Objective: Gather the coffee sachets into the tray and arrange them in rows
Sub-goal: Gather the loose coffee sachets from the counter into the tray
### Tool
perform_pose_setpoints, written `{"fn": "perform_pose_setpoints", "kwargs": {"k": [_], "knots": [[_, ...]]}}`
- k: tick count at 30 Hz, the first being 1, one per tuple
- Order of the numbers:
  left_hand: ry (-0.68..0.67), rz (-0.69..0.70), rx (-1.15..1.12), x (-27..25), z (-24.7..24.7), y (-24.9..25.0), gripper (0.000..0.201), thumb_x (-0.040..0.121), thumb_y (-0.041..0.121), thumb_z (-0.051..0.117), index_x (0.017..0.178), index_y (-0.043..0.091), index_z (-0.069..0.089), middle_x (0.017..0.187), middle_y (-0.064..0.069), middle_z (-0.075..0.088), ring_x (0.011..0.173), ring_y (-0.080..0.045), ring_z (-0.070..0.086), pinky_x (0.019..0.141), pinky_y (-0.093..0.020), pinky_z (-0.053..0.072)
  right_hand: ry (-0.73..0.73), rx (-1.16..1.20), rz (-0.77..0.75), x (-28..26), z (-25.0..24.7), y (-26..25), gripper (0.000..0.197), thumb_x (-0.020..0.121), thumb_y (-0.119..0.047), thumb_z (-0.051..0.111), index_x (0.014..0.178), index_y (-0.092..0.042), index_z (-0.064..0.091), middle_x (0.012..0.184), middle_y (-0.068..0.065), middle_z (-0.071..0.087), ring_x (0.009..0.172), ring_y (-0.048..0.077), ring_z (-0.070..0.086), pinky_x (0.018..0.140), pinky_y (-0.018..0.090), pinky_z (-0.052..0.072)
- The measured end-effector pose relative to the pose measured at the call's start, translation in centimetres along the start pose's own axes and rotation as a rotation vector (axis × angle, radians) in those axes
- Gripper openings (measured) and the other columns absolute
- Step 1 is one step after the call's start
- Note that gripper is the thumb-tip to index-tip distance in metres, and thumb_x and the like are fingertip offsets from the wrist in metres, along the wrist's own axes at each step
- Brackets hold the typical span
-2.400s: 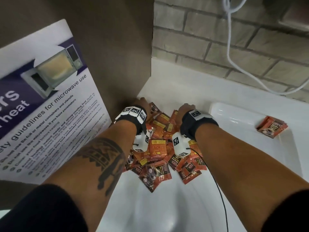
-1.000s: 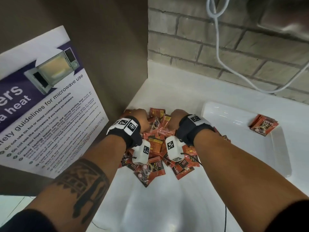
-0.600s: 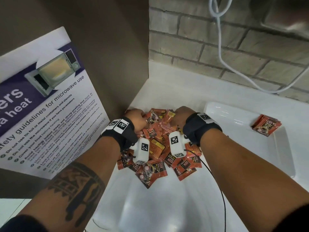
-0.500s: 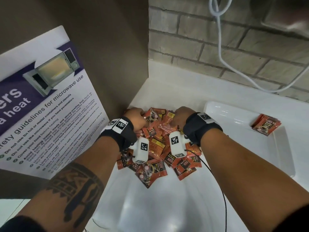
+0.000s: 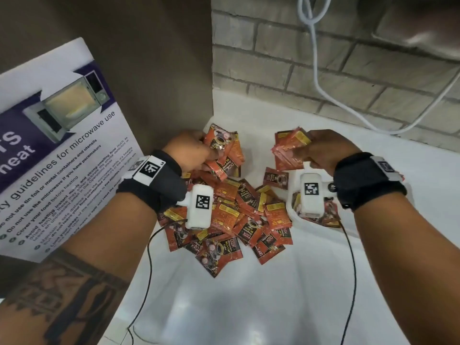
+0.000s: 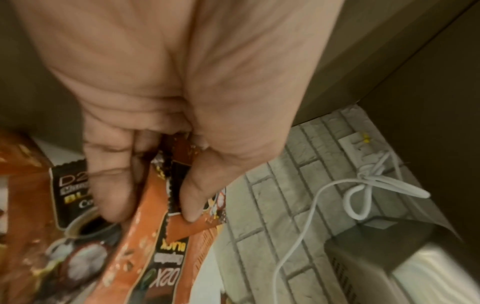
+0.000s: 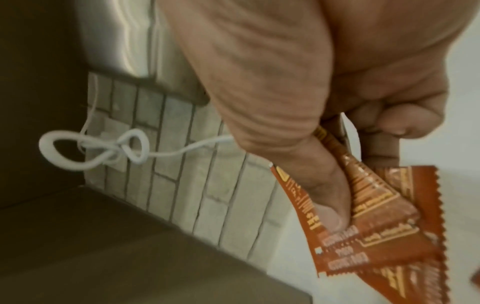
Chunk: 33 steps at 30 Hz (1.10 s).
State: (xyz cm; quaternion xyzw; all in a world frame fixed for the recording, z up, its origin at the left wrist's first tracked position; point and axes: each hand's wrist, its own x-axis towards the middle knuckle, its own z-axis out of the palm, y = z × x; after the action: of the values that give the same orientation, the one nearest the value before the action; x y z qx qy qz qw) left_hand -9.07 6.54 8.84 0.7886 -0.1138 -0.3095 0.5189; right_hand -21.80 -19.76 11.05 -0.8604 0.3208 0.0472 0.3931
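A heap of orange-red coffee sachets point(image 5: 236, 215) lies on the white counter point(image 5: 249, 307) in the corner. My left hand point(image 5: 199, 155) is raised over the heap's far left and grips a bunch of sachets point(image 5: 221, 150). In the left wrist view, thumb and fingers of the left hand point(image 6: 152, 215) pinch these sachets point(image 6: 161, 236). My right hand point(image 5: 306, 150) grips a second bunch point(image 5: 288, 150), fanned out under the thumb of the right hand point(image 7: 361, 185) as flat sachets point(image 7: 384, 236). The white tray's near-left rim point(image 5: 311, 226) shows under my right wrist, with a few sachets point(image 5: 326, 215) inside; the remainder is hidden.
A microwave-safety poster point(image 5: 62, 158) leans on the brown panel point(image 5: 149, 58) to the left. The brick wall point(image 5: 273, 58) closes the back, with a white cable point(image 5: 316, 70) hanging and a metal appliance point(image 5: 423, 26) at the upper right. Thin black wires point(image 5: 149, 257) trail from my wrists.
Both hands closed on handfuls in the heap, lifted them and drew apart. The right hand has moved right, over the tray's corner.
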Motion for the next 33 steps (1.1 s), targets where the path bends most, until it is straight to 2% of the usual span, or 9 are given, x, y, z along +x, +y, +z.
{"fn": "perform_pose_setpoints", "kwargs": {"k": [3,6,10,14,18,22,25,28,33], "knots": [[-0.064,0.067,0.004,-0.6,2.2,2.2,0.03,0.088,0.009,0.075,0.116,0.001,0.065,0.107,-0.014,0.074,0.094,-0.03,0.073,0.073,-0.037,0.062,-0.031,-0.157,0.113,-1.4,-1.8,3.3,0.028,0.079,-0.025,0.08,0.098,-0.005,0.07,0.102,0.017,0.072,0.1,0.036,0.067,0.087,0.045,0.056],[-0.155,0.091,-0.012,-0.3,5.7,3.9,0.03,0.088,0.011,0.076,0.114,0.001,0.067,0.106,-0.015,0.075,0.098,-0.035,0.073,0.087,-0.052,0.06,-0.112,-0.258,0.18,-2.9,-1.7,6.0,0.023,0.081,-0.024,0.078,0.093,-0.006,0.07,0.099,0.015,0.07,0.091,0.03,0.066,0.078,0.037,0.055],[-0.327,0.061,-0.061,0.2,11.7,5.2,0.034,0.089,0.012,0.075,0.119,-0.002,0.065,0.113,-0.018,0.073,0.107,-0.037,0.07,0.095,-0.054,0.056,-0.119,-0.332,0.163,-4.1,-0.9,7.7,0.025,0.081,-0.035,0.078,0.088,-0.013,0.068,0.085,0.005,0.067,0.079,0.02,0.063,0.066,0.027,0.05],[-0.386,0.008,-0.122,0.7,17.5,5.6,0.034,0.092,0.008,0.07,0.123,-0.005,0.064,0.118,-0.021,0.07,0.102,-0.035,0.069,0.082,-0.041,0.062,-0.103,-0.226,0.159,-4.8,-1.4,9.2,0.031,0.083,-0.037,0.076,0.104,-0.013,0.071,0.103,0.008,0.072,0.099,0.026,0.067,0.092,0.042,0.056],[-0.351,-0.074,-0.099,1.7,20.9,4.8,0.029,0.093,0.006,0.069,0.12,-0.005,0.065,0.11,-0.019,0.071,0.081,-0.025,0.067,0.064,-0.03,0.06,-0.045,-0.053,0.204,-5.4,-1.9,10.6,0.031,0.081,-0.027,0.079,0.106,-0.012,0.069,0.104,0.008,0.073,0.098,0.027,0.07,0.091,0.044,0.058],[-0.314,-0.101,0.148,2.5,22.2,3.7,0.016,0.093,0.007,0.069,0.104,-0.004,0.067,0.092,-0.017,0.073,0.064,-0.022,0.072,0.067,-0.033,0.063,-0.059,0.07,0.269,-5.4,-1.7,11.8,0.05,0.084,-0.014,0.076,0.13,-0.012,0.058,0.117,0.012,0.069,0.106,0.027,0.068,0.095,0.044,0.056],[-0.247,-0.014,0.381,2.6,22.4,3.3,0.016,0.09,0.01,0.07,0.098,-0.002,0.064,0.087,-0.012,0.07,0.073,-0.026,0.071,0.066,-0.028,0.062,-0.082,0.091,0.299,-5.2,-1.3,12.4,0.061,0.083,-0.011,0.073,0.139,-0.013,0.049,0.116,0.012,0.07,0.107,0.027,0.068,0.097,0.043,0.055],[-0.232,-0.011,0.557,2.4,22.7,3.4,0.032,0.084,0.016,0.077,0.111,0.0,0.067,0.106,-0.016,0.073,0.092,-0.033,0.073,0.083,-0.043,0.062,-0.109,0.21,0.333,-4.9,-0.7,12.4,0.058,0.085,-0.007,0.069,0.138,-0.016,0.048,0.11,0.013,0.072,0.104,0.027,0.069,0.096,0.043,0.056],[-0.144,0.097,0.841,1.8,22.6,3.6,0.037,0.083,0.022,0.078,0.116,0.009,0.066,0.109,-0.008,0.07,0.096,-0.026,0.069,0.082,-0.035,0.059,-0.081,0.166,0.263,-4.9,-0.2,12.0,0.035,0.087,-0.023,0.073,0.12,-0.016,0.064,0.104,0.015,0.073,0.101,0.03,0.07,0.093,0.044,0.057]]}}
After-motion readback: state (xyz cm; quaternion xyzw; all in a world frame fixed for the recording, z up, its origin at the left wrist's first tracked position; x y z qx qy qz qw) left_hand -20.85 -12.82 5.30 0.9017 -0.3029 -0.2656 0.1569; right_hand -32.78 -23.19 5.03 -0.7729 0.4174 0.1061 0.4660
